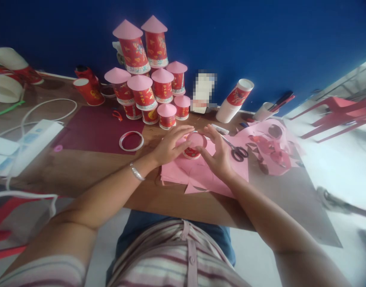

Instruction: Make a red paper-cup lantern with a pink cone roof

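Note:
Over a stack of pink paper sheets (197, 173), both my hands curve around a small red patterned paper cup (191, 153). A round pink paper piece (197, 139) covers its top; whether it is flat or a low cone I cannot tell. My left hand (172, 145) has its thumb and fingertips at the left edge of the pink piece. On the opposite side, my right hand (217, 153) touches its edge with thumb and forefinger. Scissors (239, 153) with dark handles lie right of my right hand, near a white tube (220, 129).
Behind stand several red cups with pink cone tops (141, 85). Cut pink scraps (272, 147) lie at right, by a pen cup (265, 111) and stacked white cups (227, 113). A white ring (131, 141) rests on the maroon sheet (99, 131); a power strip (36, 145) is left.

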Demonstrator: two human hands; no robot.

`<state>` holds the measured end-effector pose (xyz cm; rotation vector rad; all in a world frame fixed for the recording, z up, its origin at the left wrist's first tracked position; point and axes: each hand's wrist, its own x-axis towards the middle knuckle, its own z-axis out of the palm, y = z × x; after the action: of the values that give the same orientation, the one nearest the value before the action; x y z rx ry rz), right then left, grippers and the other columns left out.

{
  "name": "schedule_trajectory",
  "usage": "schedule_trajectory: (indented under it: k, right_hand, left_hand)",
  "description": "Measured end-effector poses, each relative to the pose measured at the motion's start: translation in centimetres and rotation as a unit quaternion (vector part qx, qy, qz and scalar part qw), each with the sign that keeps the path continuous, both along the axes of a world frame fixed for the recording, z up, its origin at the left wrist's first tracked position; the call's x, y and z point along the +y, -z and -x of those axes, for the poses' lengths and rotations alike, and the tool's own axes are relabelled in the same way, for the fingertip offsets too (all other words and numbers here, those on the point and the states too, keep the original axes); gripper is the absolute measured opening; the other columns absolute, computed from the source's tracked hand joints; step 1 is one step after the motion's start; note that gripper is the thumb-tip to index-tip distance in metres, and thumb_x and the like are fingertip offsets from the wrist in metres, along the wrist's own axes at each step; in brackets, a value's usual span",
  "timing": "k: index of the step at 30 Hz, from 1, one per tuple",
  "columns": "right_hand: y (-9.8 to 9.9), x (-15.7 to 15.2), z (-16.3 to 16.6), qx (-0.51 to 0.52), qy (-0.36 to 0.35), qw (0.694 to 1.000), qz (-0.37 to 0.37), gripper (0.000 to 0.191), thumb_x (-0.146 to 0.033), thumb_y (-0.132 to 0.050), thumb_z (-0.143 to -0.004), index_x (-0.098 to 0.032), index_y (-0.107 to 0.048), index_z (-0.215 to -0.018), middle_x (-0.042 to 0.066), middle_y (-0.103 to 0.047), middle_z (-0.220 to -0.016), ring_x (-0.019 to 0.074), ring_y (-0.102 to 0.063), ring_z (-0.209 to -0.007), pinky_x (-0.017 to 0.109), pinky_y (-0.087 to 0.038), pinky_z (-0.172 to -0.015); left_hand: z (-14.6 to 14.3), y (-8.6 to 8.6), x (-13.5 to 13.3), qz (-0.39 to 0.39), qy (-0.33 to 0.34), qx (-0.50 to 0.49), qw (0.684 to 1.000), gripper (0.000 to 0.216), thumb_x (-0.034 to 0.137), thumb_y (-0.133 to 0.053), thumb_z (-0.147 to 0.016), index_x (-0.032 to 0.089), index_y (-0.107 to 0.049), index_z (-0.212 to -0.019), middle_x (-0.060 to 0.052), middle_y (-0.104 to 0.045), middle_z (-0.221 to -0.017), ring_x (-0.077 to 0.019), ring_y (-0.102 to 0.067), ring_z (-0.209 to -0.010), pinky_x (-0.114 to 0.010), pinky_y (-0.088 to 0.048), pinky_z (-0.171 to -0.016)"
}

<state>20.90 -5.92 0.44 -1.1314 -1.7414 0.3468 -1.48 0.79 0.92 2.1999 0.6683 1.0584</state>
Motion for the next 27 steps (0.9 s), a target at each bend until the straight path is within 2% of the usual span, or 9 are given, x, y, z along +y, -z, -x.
schedule_trajectory:
  k: [6, 13, 15, 17, 21, 24, 27]
  right_hand:
    - [-0.1, -0.1, 0.2, 0.01, -0.024, 0.999, 0.02, 0.077, -0.045, -0.069, -0.105, -0.031, -0.03, -0.169, 0.014, -0.069, -0.151, 0.0328, -0.06, -0.15, 0.064, -0.048, -0.127]
    - [-0.2, -0.2, 0.3, 0.016, -0.017, 0.999, 0.04, 0.08, -0.043, -0.074, -0.101, -0.031, -0.032, -0.169, 0.013, -0.073, -0.147, 0.0326, -0.058, -0.152, 0.064, -0.046, -0.128]
    - [-0.1, -0.2, 0.3, 0.024, -0.019, 0.999, 0.041, 0.081, -0.042, -0.074, -0.101, -0.031, -0.031, -0.169, 0.013, -0.072, -0.148, 0.0328, -0.059, -0.151, 0.065, -0.045, -0.129]
    - [-0.1, -0.2, 0.3, 0.031, -0.021, 0.999, 0.04, 0.081, -0.041, -0.074, -0.101, -0.032, -0.031, -0.169, 0.013, -0.071, -0.149, 0.033, -0.059, -0.151, 0.065, -0.045, -0.129]
    - [-0.2, 0.0, 0.4, 0.046, -0.034, 0.998, 0.039, 0.078, -0.043, -0.07, -0.103, -0.032, -0.031, -0.169, 0.013, -0.068, -0.152, 0.0326, -0.06, -0.151, 0.063, -0.047, -0.128]
    - [-0.2, 0.2, 0.4, 0.051, -0.042, 0.997, 0.042, 0.077, -0.045, -0.07, -0.104, -0.033, -0.031, -0.169, 0.013, -0.068, -0.153, 0.0321, -0.059, -0.152, 0.062, -0.047, -0.129]
    - [-0.2, 0.4, 0.5, 0.05, -0.042, 0.997, 0.048, 0.079, -0.047, -0.071, -0.103, -0.032, -0.031, -0.169, 0.013, -0.069, -0.151, 0.0319, -0.059, -0.152, 0.062, -0.047, -0.128]
  left_hand:
    - [-0.9, 0.3, -0.2, 0.203, 0.01, -0.087, 0.975, 0.049, 0.057, -0.064, -0.105, 0.027, -0.067, -0.143, -0.012, -0.063, -0.156, -0.0297, -0.058, -0.149, -0.05, -0.046, -0.128]
    - [-1.4, 0.2, -0.5, 0.288, 0.013, -0.112, 0.951, 0.052, 0.058, -0.074, -0.095, 0.022, -0.068, -0.134, -0.012, -0.064, -0.149, -0.0296, -0.059, -0.143, -0.045, -0.046, -0.122]
    - [-1.3, 0.0, -0.6, 0.301, -0.013, -0.128, 0.945, 0.05, 0.058, -0.076, -0.093, 0.02, -0.067, -0.124, -0.011, -0.068, -0.137, -0.0265, -0.063, -0.131, -0.041, -0.049, -0.114]
    - [-1.2, -0.4, -0.7, 0.302, -0.048, -0.14, 0.942, 0.046, 0.06, -0.076, -0.092, 0.019, -0.065, -0.109, -0.007, -0.071, -0.114, -0.0219, -0.066, -0.111, -0.038, -0.051, -0.103]
    - [-1.1, -1.3, -1.1, 0.305, -0.082, -0.125, 0.941, 0.047, 0.064, -0.072, -0.093, 0.02, -0.057, -0.083, 0.001, -0.057, -0.076, -0.015, -0.054, -0.075, -0.032, -0.044, -0.077]
    - [-1.1, -1.7, -1.3, 0.345, -0.069, -0.097, 0.931, 0.058, 0.07, -0.071, -0.091, 0.021, -0.049, -0.069, 0.004, -0.043, -0.064, -0.0124, -0.04, -0.062, -0.031, -0.031, -0.062]
    - [-1.1, -1.9, -1.5, 0.38, -0.053, -0.081, 0.92, 0.061, 0.07, -0.076, -0.086, 0.021, -0.047, -0.065, 0.005, -0.036, -0.061, -0.0105, -0.032, -0.057, -0.031, -0.022, -0.058]
